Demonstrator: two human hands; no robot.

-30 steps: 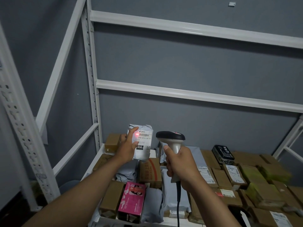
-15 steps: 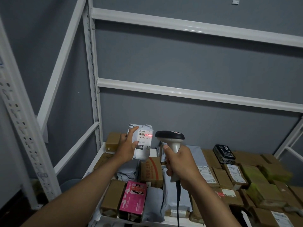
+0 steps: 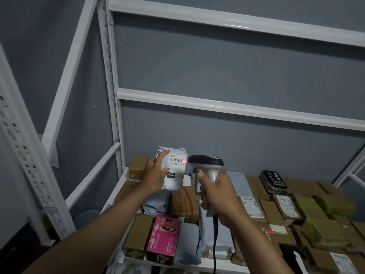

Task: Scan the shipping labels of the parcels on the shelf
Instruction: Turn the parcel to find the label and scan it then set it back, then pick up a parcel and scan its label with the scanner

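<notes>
The left hand [image 3: 156, 176] holds a grey parcel [image 3: 173, 169] upright above the shelf [image 3: 118, 186], grip wrapped round its edge. Just right of the parcel, the right hand [image 3: 217, 196] clasps the scanner [image 3: 206, 165]. Its red dot sits at the barcode's [image 3: 176, 160] right end; I'd centre it and hold steady.

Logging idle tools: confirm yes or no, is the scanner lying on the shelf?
No, the right hand grips the scanner upright, aimed at the parcel held by the left hand.
</notes>
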